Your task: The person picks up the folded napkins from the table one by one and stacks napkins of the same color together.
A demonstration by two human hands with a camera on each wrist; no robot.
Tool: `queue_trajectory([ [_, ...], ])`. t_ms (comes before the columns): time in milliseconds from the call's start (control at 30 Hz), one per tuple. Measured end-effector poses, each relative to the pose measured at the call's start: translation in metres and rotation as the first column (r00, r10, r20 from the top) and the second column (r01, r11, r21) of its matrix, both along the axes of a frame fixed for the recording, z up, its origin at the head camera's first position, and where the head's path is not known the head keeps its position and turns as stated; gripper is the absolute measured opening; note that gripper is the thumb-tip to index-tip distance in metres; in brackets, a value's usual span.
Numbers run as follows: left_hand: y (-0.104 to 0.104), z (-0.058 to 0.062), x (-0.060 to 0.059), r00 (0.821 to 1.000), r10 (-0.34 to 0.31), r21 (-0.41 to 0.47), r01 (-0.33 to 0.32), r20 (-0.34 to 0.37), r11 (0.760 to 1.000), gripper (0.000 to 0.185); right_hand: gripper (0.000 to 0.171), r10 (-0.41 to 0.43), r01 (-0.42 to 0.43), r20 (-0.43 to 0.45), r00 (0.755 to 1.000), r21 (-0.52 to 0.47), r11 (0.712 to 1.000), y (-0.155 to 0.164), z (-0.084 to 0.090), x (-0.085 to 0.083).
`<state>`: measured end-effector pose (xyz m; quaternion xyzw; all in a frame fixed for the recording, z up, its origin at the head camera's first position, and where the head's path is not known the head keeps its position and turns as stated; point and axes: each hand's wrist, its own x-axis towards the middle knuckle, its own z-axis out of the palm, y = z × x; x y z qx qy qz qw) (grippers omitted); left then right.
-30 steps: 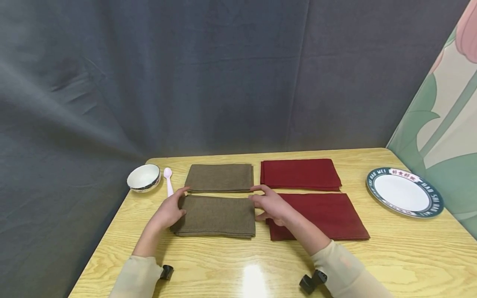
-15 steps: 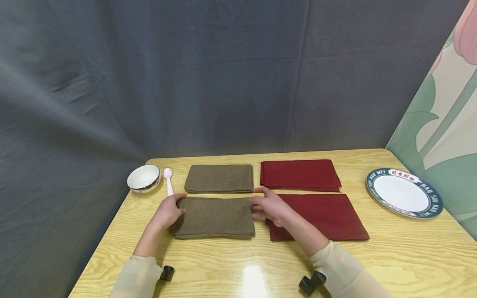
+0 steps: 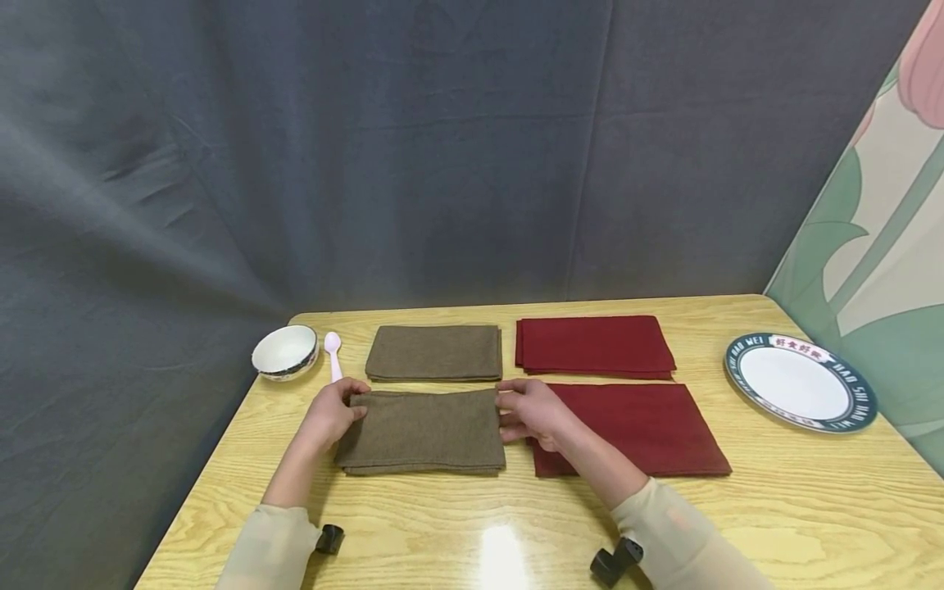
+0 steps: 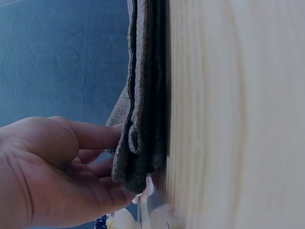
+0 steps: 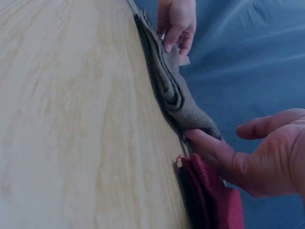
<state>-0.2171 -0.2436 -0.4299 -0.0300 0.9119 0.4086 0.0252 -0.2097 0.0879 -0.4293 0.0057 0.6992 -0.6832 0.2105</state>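
A folded brown cloth (image 3: 431, 434) lies on the table, with both hands at its short ends. My left hand (image 3: 329, 416) pinches its left end: the thumb (image 4: 97, 137) lies on top, and the fingers go round the far corner, partly hidden behind the layers. At the opposite end, my right hand (image 3: 537, 412) touches the edge with extended fingertips, while its thumb (image 5: 255, 129) stays off the fabric. A second folded brown cloth (image 3: 435, 352) lies just behind. Beside the right hand, partly under the forearm in the head view, is a folded red cloth (image 3: 642, 426).
Another folded red cloth (image 3: 593, 344) lies at the back. A white bowl (image 3: 283, 351) and a pink spoon (image 3: 333, 352) are at the table's left edge. A green-rimmed plate (image 3: 796, 385) stands at the right. A dark curtain (image 3: 472, 164) hangs behind the wooden table (image 3: 413, 533).
The front brown cloth has shifted slightly toward me. The left fingers have drawn in at its corner, and the right fingers have come closer together against its right edge.
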Motion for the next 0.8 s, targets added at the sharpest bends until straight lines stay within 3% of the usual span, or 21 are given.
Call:
queue_trajectory([
  [400, -0.003, -0.002, -0.002, 0.999, -0.032, 0.052, 0.032, 0.002, 0.998, 0.029, 0.042, 0.002, -0.003, -0.014, 1.000, -0.017, 1.000, -0.002, -0.010, -0.001],
  [800, -0.006, 0.000, 0.000, 0.999, -0.035, 0.193, 0.034, 0.004, 0.981, 0.033, 0.036, -0.053, 0.054, -0.048, 0.997, 0.028, 0.998, -0.007, -0.013, 0.001],
])
